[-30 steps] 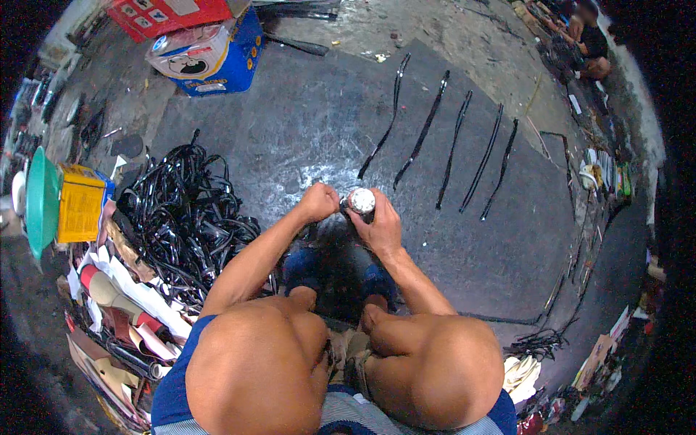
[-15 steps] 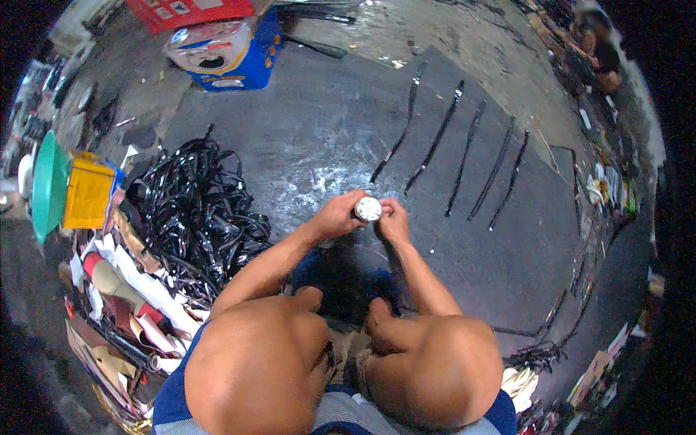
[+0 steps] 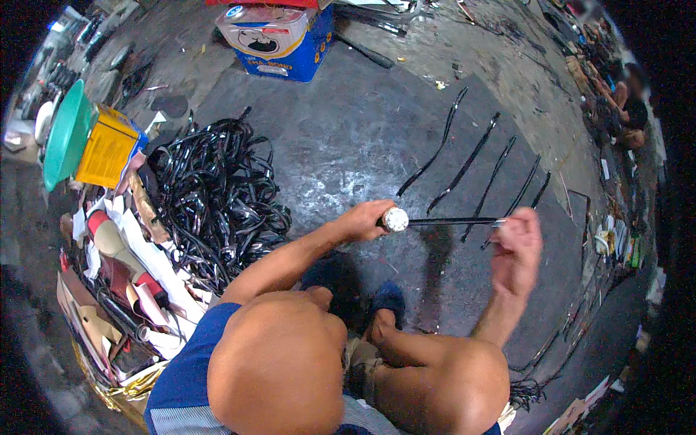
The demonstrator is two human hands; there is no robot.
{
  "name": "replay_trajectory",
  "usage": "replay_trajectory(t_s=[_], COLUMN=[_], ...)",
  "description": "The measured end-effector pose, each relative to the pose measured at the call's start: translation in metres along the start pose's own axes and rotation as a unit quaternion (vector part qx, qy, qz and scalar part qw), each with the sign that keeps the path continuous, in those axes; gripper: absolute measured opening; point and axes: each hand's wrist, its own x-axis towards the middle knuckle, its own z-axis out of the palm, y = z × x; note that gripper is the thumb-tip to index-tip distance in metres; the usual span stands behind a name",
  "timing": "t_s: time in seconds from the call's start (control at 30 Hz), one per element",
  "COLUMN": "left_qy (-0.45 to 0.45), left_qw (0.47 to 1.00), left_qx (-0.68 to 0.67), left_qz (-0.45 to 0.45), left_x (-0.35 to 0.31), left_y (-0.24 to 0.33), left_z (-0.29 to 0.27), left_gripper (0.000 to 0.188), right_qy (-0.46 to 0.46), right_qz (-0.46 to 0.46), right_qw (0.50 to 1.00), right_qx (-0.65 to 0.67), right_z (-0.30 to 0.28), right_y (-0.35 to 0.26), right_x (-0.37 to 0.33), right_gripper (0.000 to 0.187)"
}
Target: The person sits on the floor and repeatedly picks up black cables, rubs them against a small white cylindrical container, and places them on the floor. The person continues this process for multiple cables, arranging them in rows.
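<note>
Centrally placed: one held strip (image 3: 453,222), black, glossy, narrow, running straight and nearly level from mid-frame to right of centre. Judged light, flexible and rather slippery, unlikely to break; best pinched near its ends. At its left end: one round white-topped object (image 3: 396,220), probably light and firm, best grasped around its side; lower part hidden.

Left hand (image 3: 368,220), mid-frame: fingers curled closed around the white-topped object. Right hand (image 3: 518,246), right of centre, blurred: thumb and fingertips drawn together, apparently pinching the strip's right end, the other fingers loosely bent.

Nearby: five black laid strips (image 3: 467,167), slanting side by side, upper right of centre, on a dark mat (image 3: 341,130). One tangled heap (image 3: 214,188) of glossy black strips, left of centre. Further out: blue box (image 3: 308,54), top centre; yellow tin (image 3: 107,152) and green basin (image 3: 67,138), touching or nearly so, left edge; another person (image 3: 634,112), upper right.
</note>
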Motion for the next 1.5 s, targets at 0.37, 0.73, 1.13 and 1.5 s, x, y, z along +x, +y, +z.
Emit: replay_trajectory(t_s=[0.37, 0.73, 1.13, 1.5], left_qy=[0.006, 0.483, 0.222, 0.094], left_qw=[0.997, 0.784, 0.841, 0.950], left_qx=[-0.012, 0.295, 0.437, 0.294], left_qz=[0.082, -0.255, -0.227, -0.038], left_x=[-0.001, -0.059, -0.072, -0.083], left_y=[0.009, -0.100, -0.050, 0.138], left_z=[-0.012, -0.233, -0.244, -0.140], left_gripper=[0.061, 0.032, 0.013, 0.027], right_qy=[-0.073, 0.082, -0.158, -0.332], right_qz=[-0.239, -0.350, -0.070, 0.069], right_qw=[0.957, 0.896, 0.872, 0.939], right_qx=[-0.149, -0.261, -0.458, -0.064], right_z=[0.048, 0.065, 0.087, 0.138], right_y=[-0.152, -0.114, 0.135, 0.187], right_x=[0.125, 0.252, 0.083, -0.034], right_gripper=[0.044, 0.021, 0.014, 0.023])
